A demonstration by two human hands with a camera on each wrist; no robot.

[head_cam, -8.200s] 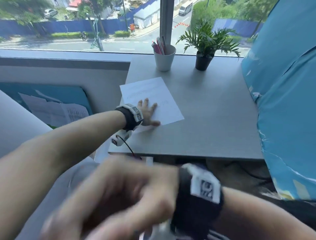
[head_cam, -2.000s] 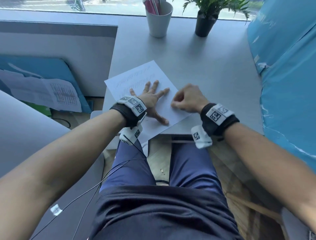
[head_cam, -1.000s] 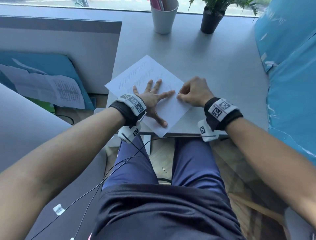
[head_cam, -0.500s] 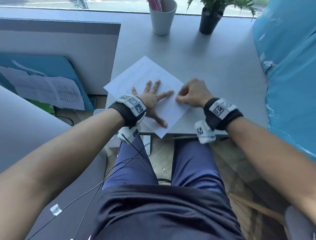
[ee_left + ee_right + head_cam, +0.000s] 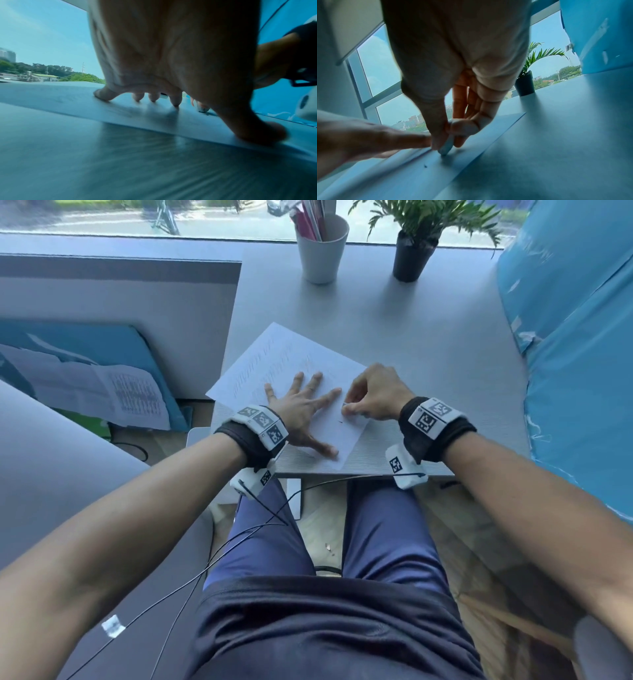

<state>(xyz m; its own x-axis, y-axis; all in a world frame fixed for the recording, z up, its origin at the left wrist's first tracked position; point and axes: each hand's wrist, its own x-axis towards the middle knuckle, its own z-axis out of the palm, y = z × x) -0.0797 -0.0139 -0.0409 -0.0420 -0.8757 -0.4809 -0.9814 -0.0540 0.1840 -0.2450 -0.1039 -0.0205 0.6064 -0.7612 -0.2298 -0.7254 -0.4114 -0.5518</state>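
Note:
A white sheet of paper (image 5: 274, 361) with faint lines of writing lies askew on the grey table (image 5: 428, 354), near its front edge. My left hand (image 5: 301, 412) lies flat on the sheet with its fingers spread, pressing it down; the fingertips (image 5: 175, 101) bear on the paper (image 5: 77, 102). My right hand (image 5: 347, 409) sits just right of the left index finger. It pinches a small pale stub (image 5: 447, 146) between thumb and fingers, its tip on the paper (image 5: 479, 135). What the stub is cannot be told.
A grey cup of pens (image 5: 322, 251) and a potted plant (image 5: 411, 258) stand at the table's far edge by the window. A blue-wrapped bulk (image 5: 582, 354) borders the table's right side. Loose printed papers (image 5: 102, 395) lie lower left. Cables (image 5: 239, 542) hang over my lap.
My right hand came from near the camera down onto the sheet beside the left hand. The sheet has turned slightly under the left palm. Over the last half second both hands barely moved.

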